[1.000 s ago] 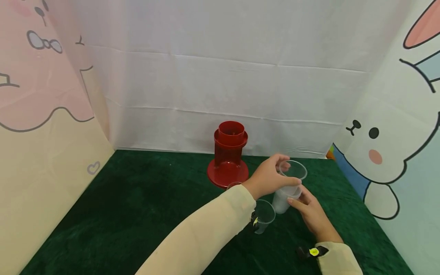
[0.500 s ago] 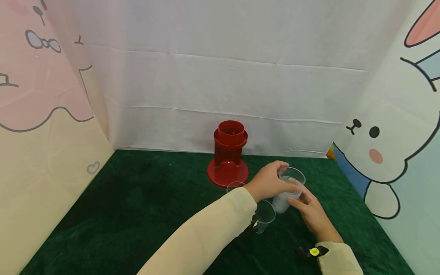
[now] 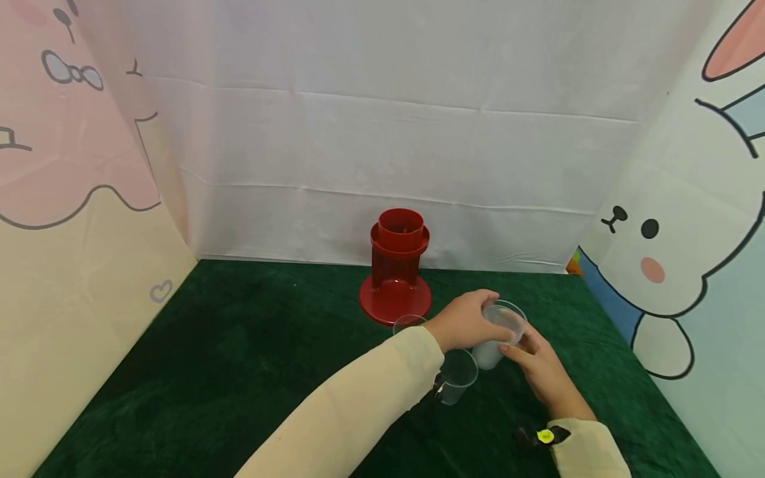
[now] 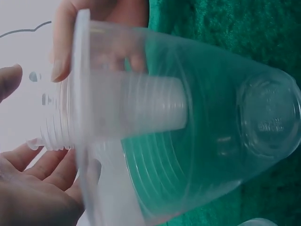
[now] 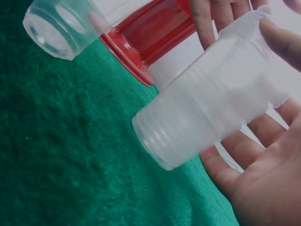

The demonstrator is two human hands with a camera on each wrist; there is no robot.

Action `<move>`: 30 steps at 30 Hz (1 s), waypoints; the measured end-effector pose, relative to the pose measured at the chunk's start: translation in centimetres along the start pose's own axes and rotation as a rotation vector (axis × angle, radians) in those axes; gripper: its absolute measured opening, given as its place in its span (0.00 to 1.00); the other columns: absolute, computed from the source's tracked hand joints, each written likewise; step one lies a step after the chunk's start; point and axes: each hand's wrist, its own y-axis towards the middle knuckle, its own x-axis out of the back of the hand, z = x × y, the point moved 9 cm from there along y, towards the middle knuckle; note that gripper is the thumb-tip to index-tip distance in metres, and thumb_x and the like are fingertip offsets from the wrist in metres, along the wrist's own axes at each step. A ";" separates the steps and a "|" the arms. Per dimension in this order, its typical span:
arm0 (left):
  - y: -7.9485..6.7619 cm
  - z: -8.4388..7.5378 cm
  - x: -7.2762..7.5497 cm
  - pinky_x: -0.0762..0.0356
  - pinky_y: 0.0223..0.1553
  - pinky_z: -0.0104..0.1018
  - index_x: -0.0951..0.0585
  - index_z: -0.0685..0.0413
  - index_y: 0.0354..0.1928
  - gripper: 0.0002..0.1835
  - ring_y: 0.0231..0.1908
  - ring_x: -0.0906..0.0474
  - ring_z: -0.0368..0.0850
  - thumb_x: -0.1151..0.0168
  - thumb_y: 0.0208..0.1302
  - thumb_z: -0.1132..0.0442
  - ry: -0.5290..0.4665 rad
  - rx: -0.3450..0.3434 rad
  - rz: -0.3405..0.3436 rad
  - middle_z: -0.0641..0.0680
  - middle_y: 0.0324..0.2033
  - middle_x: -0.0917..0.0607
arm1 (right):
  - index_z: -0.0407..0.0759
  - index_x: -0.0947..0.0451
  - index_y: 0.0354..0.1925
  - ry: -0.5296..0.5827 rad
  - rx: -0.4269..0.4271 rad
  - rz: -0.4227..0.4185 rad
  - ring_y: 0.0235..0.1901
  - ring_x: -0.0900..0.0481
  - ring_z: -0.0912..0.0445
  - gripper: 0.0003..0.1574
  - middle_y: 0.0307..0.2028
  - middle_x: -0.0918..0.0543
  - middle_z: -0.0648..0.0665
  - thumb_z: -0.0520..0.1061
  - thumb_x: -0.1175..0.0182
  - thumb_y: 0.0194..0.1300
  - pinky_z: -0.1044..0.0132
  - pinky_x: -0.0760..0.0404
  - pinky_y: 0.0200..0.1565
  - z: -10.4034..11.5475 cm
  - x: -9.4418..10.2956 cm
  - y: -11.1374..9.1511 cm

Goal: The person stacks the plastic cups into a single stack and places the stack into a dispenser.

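Note:
My right hand point(image 3: 540, 372) holds a stack of clear plastic cups point(image 3: 489, 355) from the right, fingers and thumb round its side. From above, my left hand point(image 3: 472, 322) grips the topmost cup point(image 3: 508, 315) near its rim; this cup sits down inside the stack. Ribbed walls of the nested cups point(image 5: 197, 103) show in the right wrist view, tilted between both hands. Another clear cup point(image 3: 459, 376) stands just in front of the stack, below my left wrist. It fills much of the left wrist view, where the stack shows through its wall.
A red plastic cylinder with a wide round base point(image 3: 396, 300) stands at the back of the green cloth-covered table point(image 3: 239, 372). One more clear cup point(image 3: 409, 321) is partly hidden behind my left forearm. White cloth point(image 3: 382, 153) hangs behind the table, with printed sheets at both sides.
My left hand has moved down, lowering the topmost cup deeper into the stack. The right hand has stayed in place round the stack.

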 end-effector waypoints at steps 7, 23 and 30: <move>0.0 0.6 0.6 0.18 0.52 0.42 0.26 0.45 0.68 0.32 0.51 0.22 0.42 0.26 0.64 0.52 -0.008 0.007 -0.008 0.48 0.58 0.20 | 0.38 0.46 0.79 -0.013 -0.010 -0.019 0.62 0.27 0.62 0.36 0.68 0.32 0.43 0.40 0.47 0.80 0.72 0.26 0.57 0.0 0.1 0.1; 0.0 1.0 0.5 0.18 0.51 0.40 0.26 0.46 0.68 0.31 0.46 0.22 0.39 0.27 0.65 0.52 0.008 0.009 0.016 0.46 0.53 0.19 | 0.40 0.47 0.80 -0.027 -0.042 -0.033 0.61 0.26 0.63 0.37 0.71 0.34 0.38 0.42 0.47 0.80 0.73 0.26 0.57 -0.2 0.0 -0.1; -0.1 0.8 0.6 0.18 0.52 0.40 0.26 0.46 0.68 0.32 0.48 0.22 0.40 0.26 0.64 0.52 0.003 0.007 0.008 0.47 0.55 0.19 | 0.40 0.47 0.80 -0.033 -0.051 -0.038 0.61 0.26 0.64 0.38 0.71 0.35 0.37 0.42 0.46 0.80 0.74 0.26 0.56 -0.3 0.1 -0.1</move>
